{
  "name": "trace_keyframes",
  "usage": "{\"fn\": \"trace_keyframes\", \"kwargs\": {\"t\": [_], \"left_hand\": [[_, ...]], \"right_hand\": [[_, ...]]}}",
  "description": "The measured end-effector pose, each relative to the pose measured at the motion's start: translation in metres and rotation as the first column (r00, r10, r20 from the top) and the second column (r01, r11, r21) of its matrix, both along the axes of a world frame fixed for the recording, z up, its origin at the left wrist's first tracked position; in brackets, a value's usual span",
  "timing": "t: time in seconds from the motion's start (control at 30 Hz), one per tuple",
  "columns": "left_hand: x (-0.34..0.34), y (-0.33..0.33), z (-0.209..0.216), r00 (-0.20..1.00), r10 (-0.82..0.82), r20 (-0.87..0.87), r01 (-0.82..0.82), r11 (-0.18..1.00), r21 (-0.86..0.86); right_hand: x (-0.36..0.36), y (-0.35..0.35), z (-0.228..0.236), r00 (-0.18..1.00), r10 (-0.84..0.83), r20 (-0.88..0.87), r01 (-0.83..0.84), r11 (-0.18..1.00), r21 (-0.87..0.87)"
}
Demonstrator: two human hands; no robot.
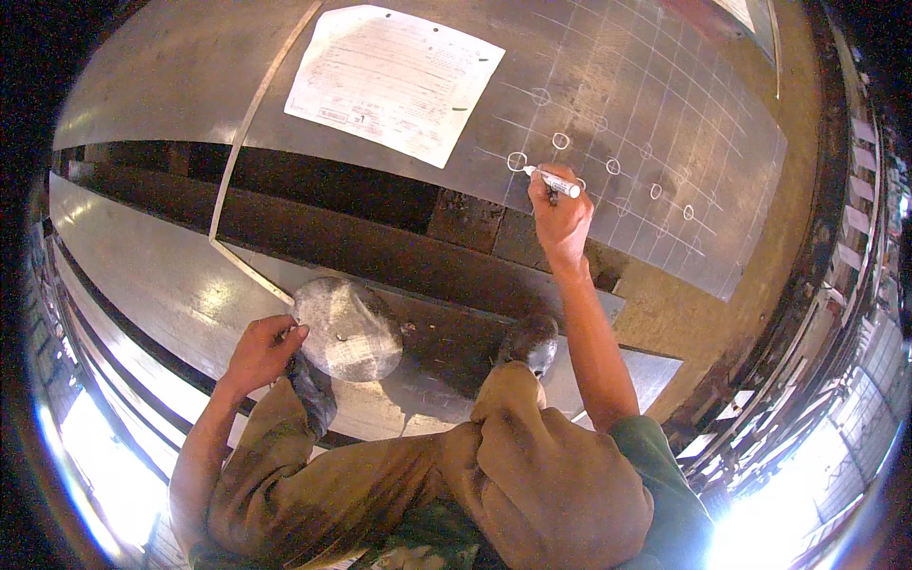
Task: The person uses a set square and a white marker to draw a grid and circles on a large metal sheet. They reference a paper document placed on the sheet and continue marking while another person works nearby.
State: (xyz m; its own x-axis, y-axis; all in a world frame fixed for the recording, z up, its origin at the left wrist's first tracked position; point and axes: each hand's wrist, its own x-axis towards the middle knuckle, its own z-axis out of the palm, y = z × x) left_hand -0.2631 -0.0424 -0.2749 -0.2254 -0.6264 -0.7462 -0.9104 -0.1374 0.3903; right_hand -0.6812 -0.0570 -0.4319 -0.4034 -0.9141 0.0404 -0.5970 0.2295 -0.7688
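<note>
My right hand point(562, 226) grips a white paint marker point(559, 182). The marker's tip meets a dark metal plate point(698, 114) at the edge of a drawn white circle point(517, 161). Thin white grid lines and several more circles cover that plate. Low on the left, my left hand point(264, 353) has its thumb and fingers pinched together; what lies between them, if anything, is too small to make out. Just right of it is a round, smudged grey-white disc point(350, 332). A narrow pale strip point(249, 138) bends down toward the disc, its lower end close to my left fingers.
A printed white sheet point(394, 81) lies on the plate's left part. Dark gaps point(332, 190) between metal beams run across the middle. My shoes point(527, 344) are close to the disc. Stacked metal pieces point(860, 180) line the far right.
</note>
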Motion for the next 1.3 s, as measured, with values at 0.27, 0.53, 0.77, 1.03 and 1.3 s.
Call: {"fn": "trace_keyframes", "kwargs": {"t": [0.27, 0.53, 0.77, 1.03, 1.3], "left_hand": [[-0.008, -0.006, 0.001, 0.998, -0.041, 0.057, 0.038, 0.997, 0.062], [-0.010, -0.003, -0.008, 0.997, -0.050, 0.051, 0.045, 0.994, 0.105], [-0.024, -0.012, -0.011, 0.986, -0.159, 0.041, 0.159, 0.987, 0.015], [-0.021, -0.018, -0.012, 0.982, -0.146, 0.120, 0.140, 0.989, 0.054], [-0.030, -0.021, -0.009, 0.973, -0.186, 0.138, 0.179, 0.982, 0.065]], "right_hand": [[0.001, -0.005, 0.011, 0.998, -0.043, 0.049, 0.043, 0.999, 0.020], [-0.032, 0.079, 0.008, 0.941, -0.337, -0.023, 0.338, 0.940, 0.046], [-0.094, 0.085, 0.007, 0.869, -0.480, -0.121, 0.477, 0.877, -0.056], [-0.109, 0.072, 0.000, 0.881, -0.459, -0.114, 0.457, 0.888, -0.042], [-0.112, 0.072, -0.009, 0.887, -0.439, -0.145, 0.433, 0.898, -0.072]]}}
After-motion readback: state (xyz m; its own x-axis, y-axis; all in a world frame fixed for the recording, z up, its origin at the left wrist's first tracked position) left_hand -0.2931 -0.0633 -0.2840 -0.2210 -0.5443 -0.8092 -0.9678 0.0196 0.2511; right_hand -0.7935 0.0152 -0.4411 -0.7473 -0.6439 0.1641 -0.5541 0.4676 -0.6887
